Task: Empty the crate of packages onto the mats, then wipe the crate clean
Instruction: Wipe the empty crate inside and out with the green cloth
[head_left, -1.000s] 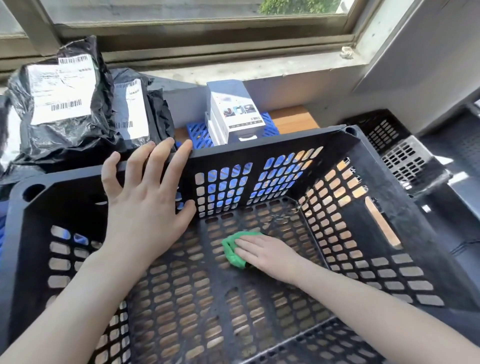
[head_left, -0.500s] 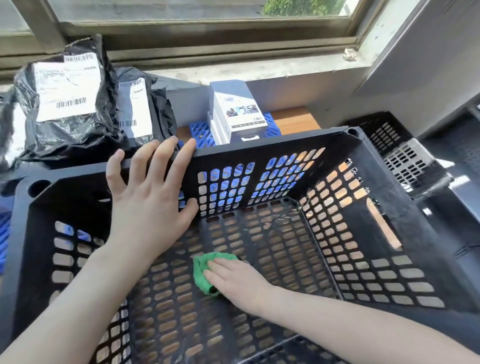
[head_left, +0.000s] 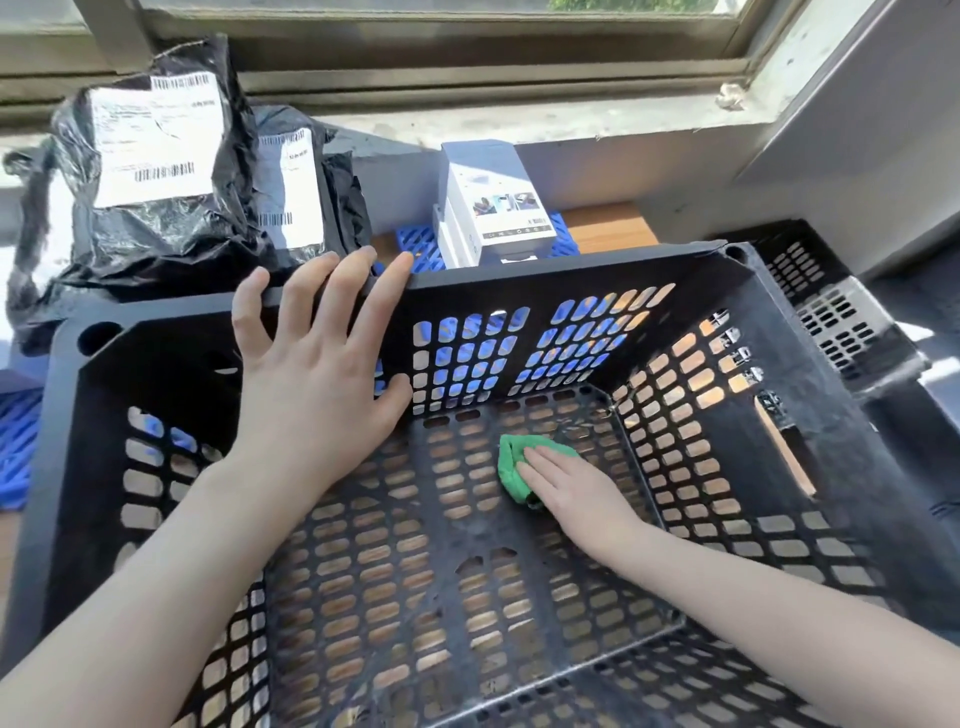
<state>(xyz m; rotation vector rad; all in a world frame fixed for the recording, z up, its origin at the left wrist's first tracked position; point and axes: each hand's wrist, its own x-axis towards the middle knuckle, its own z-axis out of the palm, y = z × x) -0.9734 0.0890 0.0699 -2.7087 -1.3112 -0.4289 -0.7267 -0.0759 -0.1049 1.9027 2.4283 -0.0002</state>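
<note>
**A:** how far along is this one?

**B:** emptying looks done. The crate (head_left: 571, 270) holds no packages; the black bags (head_left: 156, 171) and white box (head_left: 493, 202) sit just beyond its far rim, box on a blue mat (head_left: 415, 244). It's mid-wipe; I'd guess the walls are left.

**A:** hands?

**B:** left hand (head_left: 317, 374) lies flat over the crate's far rim, grip open; right hand (head_left: 571, 493) presses the green cloth (head_left: 511, 462) on the crate floor near its far-right corner, fingers straight, nothing pinched.

**A:** which way's it sitting?

**B:** open side up; long axis looks side to side.
</note>
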